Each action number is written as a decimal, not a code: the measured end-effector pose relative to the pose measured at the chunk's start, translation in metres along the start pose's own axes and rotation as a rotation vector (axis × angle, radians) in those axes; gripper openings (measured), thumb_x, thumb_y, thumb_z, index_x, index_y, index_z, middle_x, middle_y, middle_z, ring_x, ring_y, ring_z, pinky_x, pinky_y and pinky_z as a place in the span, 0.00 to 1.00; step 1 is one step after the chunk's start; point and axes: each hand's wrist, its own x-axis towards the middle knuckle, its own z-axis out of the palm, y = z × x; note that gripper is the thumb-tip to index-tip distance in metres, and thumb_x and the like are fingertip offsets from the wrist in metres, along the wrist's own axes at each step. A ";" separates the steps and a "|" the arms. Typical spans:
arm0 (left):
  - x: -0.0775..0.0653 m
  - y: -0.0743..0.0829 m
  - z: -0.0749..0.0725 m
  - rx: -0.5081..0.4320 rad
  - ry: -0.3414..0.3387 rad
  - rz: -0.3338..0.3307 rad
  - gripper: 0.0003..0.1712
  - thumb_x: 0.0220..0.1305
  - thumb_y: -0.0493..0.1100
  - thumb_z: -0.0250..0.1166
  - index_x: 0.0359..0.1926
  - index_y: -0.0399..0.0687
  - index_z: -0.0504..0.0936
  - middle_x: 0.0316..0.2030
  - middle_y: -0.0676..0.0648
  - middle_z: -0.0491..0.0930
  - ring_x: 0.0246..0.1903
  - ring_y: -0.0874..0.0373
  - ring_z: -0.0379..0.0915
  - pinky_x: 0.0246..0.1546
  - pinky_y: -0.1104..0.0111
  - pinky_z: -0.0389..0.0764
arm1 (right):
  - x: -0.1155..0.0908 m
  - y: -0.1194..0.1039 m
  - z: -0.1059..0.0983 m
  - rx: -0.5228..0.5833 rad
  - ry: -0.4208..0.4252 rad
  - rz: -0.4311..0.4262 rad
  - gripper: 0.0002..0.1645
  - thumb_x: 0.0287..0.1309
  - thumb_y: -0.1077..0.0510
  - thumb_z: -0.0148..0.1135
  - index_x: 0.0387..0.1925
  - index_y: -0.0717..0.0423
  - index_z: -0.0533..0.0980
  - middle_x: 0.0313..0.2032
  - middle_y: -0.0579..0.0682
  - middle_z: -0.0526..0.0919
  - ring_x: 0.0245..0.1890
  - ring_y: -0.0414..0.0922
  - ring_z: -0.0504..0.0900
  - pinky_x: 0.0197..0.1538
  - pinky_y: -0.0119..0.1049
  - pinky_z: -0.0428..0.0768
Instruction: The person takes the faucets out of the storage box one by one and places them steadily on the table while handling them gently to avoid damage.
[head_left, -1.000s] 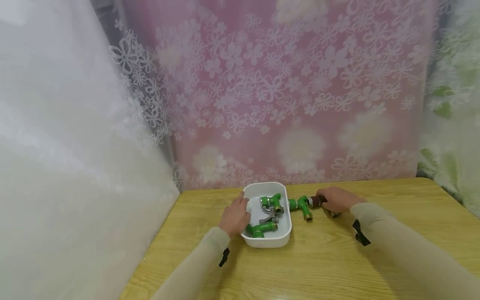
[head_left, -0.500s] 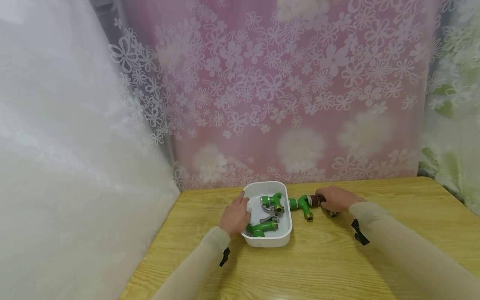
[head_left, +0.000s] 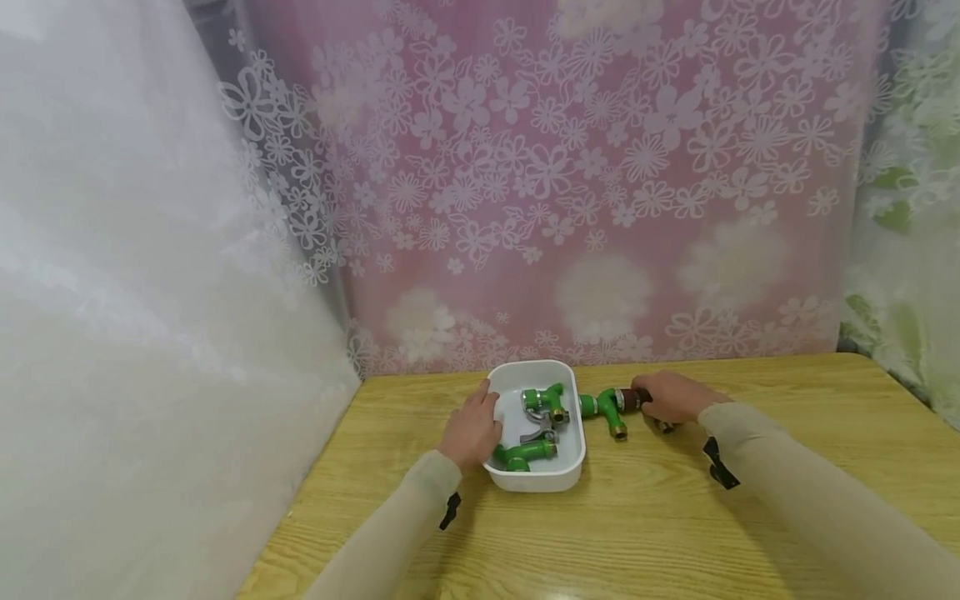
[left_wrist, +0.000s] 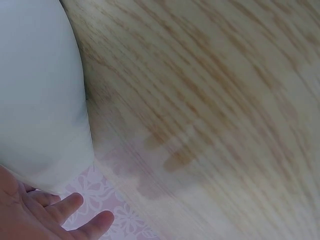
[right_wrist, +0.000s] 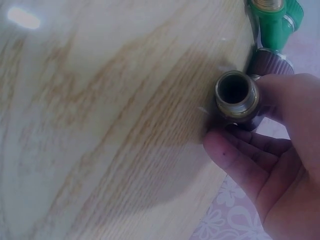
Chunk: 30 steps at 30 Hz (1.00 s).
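Note:
A white tub (head_left: 534,482) holds green taps (head_left: 532,451) (head_left: 553,402) and a grey metal part (head_left: 542,429). My left hand (head_left: 470,429) rests over the tub's left rim; in the left wrist view several fingers (left_wrist: 95,225) reach out loosely beside the white wall. To the tub's right lies another green tap (head_left: 609,410) on the table. Beside it, my right hand (head_left: 672,398) holds a dark brown tap (head_left: 628,401). In the right wrist view its threaded metal spout (right_wrist: 235,95) points at the camera, with fingers on both sides; part of its body is hidden.
The wooden table (head_left: 645,533) carries everything. A pink flowered curtain (head_left: 525,208) hangs behind its back edge. White sheeting (head_left: 150,292) hangs at the left, and a green-patterned curtain (head_left: 907,275) at the right.
Almost nothing differs. The brown tap and my right hand have edged slightly left, against the green tap. The left hand and tub stay in place.

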 end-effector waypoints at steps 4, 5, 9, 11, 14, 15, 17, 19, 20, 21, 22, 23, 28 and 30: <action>0.000 0.000 -0.001 0.005 -0.002 0.003 0.30 0.74 0.48 0.52 0.73 0.45 0.66 0.80 0.45 0.49 0.75 0.47 0.56 0.67 0.43 0.68 | 0.001 0.001 0.000 -0.008 0.004 -0.007 0.16 0.67 0.60 0.58 0.55 0.58 0.76 0.40 0.51 0.84 0.30 0.41 0.77 0.34 0.41 0.75; 0.000 0.000 -0.002 0.006 -0.003 0.004 0.30 0.74 0.48 0.52 0.73 0.45 0.66 0.80 0.45 0.49 0.75 0.47 0.56 0.66 0.42 0.68 | 0.002 0.001 0.000 -0.009 0.003 -0.007 0.16 0.67 0.60 0.58 0.55 0.58 0.76 0.40 0.51 0.83 0.30 0.42 0.77 0.34 0.41 0.75; -0.002 -0.001 -0.004 -0.001 -0.003 0.018 0.29 0.74 0.47 0.52 0.73 0.44 0.66 0.80 0.45 0.50 0.74 0.47 0.57 0.65 0.42 0.69 | 0.003 0.002 -0.001 -0.012 -0.007 0.001 0.17 0.67 0.60 0.58 0.55 0.58 0.76 0.39 0.50 0.83 0.29 0.42 0.76 0.34 0.40 0.74; -0.003 0.000 -0.005 -0.007 -0.003 0.025 0.29 0.74 0.46 0.51 0.73 0.44 0.65 0.79 0.45 0.50 0.74 0.47 0.58 0.65 0.42 0.70 | 0.004 0.002 -0.001 -0.011 -0.013 0.002 0.17 0.67 0.60 0.59 0.56 0.58 0.76 0.39 0.50 0.83 0.29 0.42 0.76 0.33 0.40 0.73; -0.005 -0.001 -0.006 -0.015 -0.006 0.028 0.30 0.74 0.46 0.51 0.73 0.44 0.64 0.79 0.44 0.50 0.74 0.47 0.58 0.65 0.42 0.69 | 0.004 0.003 -0.001 -0.008 -0.022 0.002 0.17 0.68 0.60 0.59 0.56 0.58 0.76 0.38 0.49 0.82 0.28 0.42 0.76 0.33 0.39 0.73; -0.005 -0.001 -0.006 -0.017 -0.005 0.028 0.30 0.74 0.46 0.51 0.73 0.44 0.64 0.79 0.44 0.50 0.74 0.47 0.58 0.65 0.42 0.69 | 0.004 0.003 -0.001 -0.006 -0.024 0.002 0.17 0.68 0.60 0.59 0.56 0.58 0.76 0.37 0.49 0.82 0.28 0.42 0.76 0.33 0.39 0.73; -0.005 -0.001 -0.006 -0.019 -0.006 0.025 0.30 0.74 0.46 0.51 0.73 0.44 0.64 0.79 0.44 0.50 0.74 0.47 0.58 0.65 0.42 0.69 | 0.005 0.004 0.000 -0.004 -0.027 0.004 0.16 0.68 0.59 0.58 0.56 0.57 0.76 0.37 0.48 0.82 0.28 0.41 0.76 0.33 0.39 0.73; -0.005 -0.001 -0.006 -0.019 -0.006 0.021 0.30 0.74 0.47 0.52 0.73 0.44 0.64 0.79 0.45 0.50 0.74 0.47 0.58 0.66 0.42 0.69 | 0.006 0.005 0.001 -0.006 -0.028 -0.003 0.17 0.68 0.60 0.58 0.56 0.58 0.76 0.36 0.48 0.82 0.28 0.41 0.76 0.32 0.39 0.73; -0.005 -0.001 -0.006 -0.020 -0.006 0.020 0.30 0.74 0.47 0.52 0.73 0.44 0.64 0.79 0.45 0.50 0.74 0.47 0.58 0.66 0.42 0.69 | 0.006 0.005 0.002 -0.015 -0.027 -0.007 0.18 0.68 0.59 0.59 0.57 0.58 0.75 0.37 0.48 0.82 0.28 0.41 0.76 0.33 0.39 0.74; -0.005 -0.001 -0.006 -0.021 -0.006 0.019 0.30 0.74 0.47 0.52 0.73 0.44 0.64 0.79 0.44 0.50 0.74 0.47 0.58 0.66 0.42 0.69 | 0.006 0.005 0.002 -0.024 -0.024 -0.009 0.19 0.67 0.59 0.59 0.58 0.59 0.75 0.38 0.49 0.83 0.29 0.41 0.77 0.34 0.40 0.75; -0.005 -0.001 -0.005 -0.020 -0.007 0.019 0.30 0.74 0.47 0.52 0.73 0.44 0.64 0.79 0.44 0.50 0.74 0.47 0.58 0.66 0.43 0.69 | 0.006 0.005 0.002 -0.032 -0.019 -0.013 0.20 0.67 0.59 0.60 0.59 0.59 0.75 0.39 0.50 0.84 0.30 0.41 0.78 0.34 0.41 0.76; -0.005 -0.001 -0.006 -0.021 -0.008 0.020 0.30 0.74 0.47 0.52 0.73 0.44 0.64 0.79 0.44 0.50 0.74 0.47 0.58 0.66 0.42 0.69 | 0.006 0.005 0.002 -0.036 -0.018 -0.017 0.22 0.67 0.58 0.60 0.60 0.60 0.74 0.40 0.51 0.84 0.31 0.41 0.79 0.35 0.42 0.78; -0.003 -0.001 -0.007 -0.027 -0.009 0.029 0.30 0.74 0.46 0.52 0.73 0.43 0.64 0.79 0.44 0.50 0.74 0.46 0.57 0.65 0.41 0.69 | 0.000 0.002 -0.003 -0.044 -0.031 -0.006 0.32 0.68 0.52 0.60 0.68 0.63 0.68 0.44 0.56 0.85 0.31 0.41 0.80 0.38 0.46 0.79; -0.002 -0.001 -0.006 -0.026 -0.005 0.032 0.30 0.74 0.46 0.52 0.73 0.43 0.64 0.79 0.44 0.50 0.74 0.46 0.57 0.65 0.41 0.69 | -0.001 0.000 -0.006 -0.072 -0.033 0.014 0.34 0.68 0.49 0.60 0.68 0.62 0.67 0.46 0.56 0.85 0.33 0.43 0.81 0.39 0.49 0.80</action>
